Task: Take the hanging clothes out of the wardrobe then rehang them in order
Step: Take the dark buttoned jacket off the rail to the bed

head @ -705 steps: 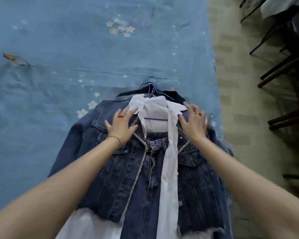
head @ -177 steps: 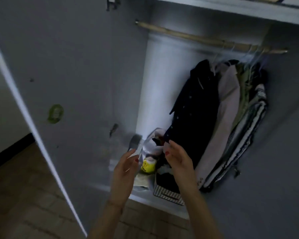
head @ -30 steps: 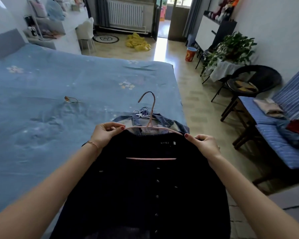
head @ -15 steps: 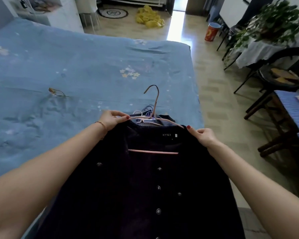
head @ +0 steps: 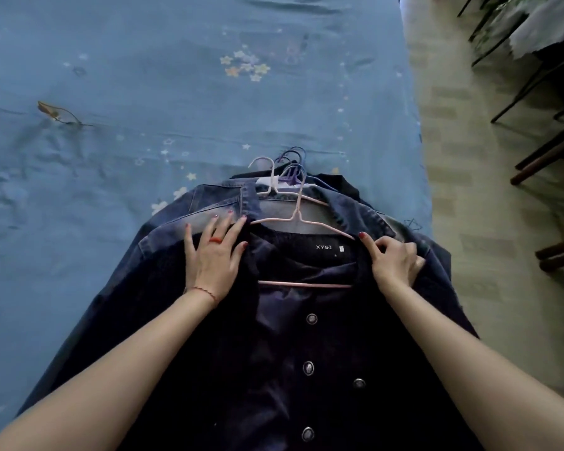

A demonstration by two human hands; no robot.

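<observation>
Hands: 2 in view, both on the dark jacket (head: pixel 306 369).
Left hand (head: pixel 214 258): flat, fingers spread, palm pressing the jacket's left shoulder; fingertips reach onto the denim jacket (head: pixel 183 222) underneath. Red ring, red thread at wrist.
Right hand (head: pixel 393 260): fingers curled, pinching the dark jacket's fabric at the right shoulder next to the collar.
Dark jacket: 1, top of the pile on the bed (head: pixel 144 92), near its right edge. 4 metal buttons visible, label reads XYGJ.
Pink hanger (head: pixel 302 219): 1 inside the dark jacket, its hook pointing away from the person, bar showing across the neck opening.
Denim jacket: 1, directly under the dark jacket, collar and left sleeve showing.
Other hangers: a second pale hook and a bunch of purple hooks (head: pixel 293 164) beyond the collars; exact count cannot tell.
Pile below denim: black and white fabric edges, number of pieces cannot tell.
Bed: blue sheet with star-flower print; 1 small dry leaf (head: pixel 51 110) on it, well apart from the pile.
Floor (head: pixel 469 222): right of the bed, dark chair legs at the edge.
</observation>
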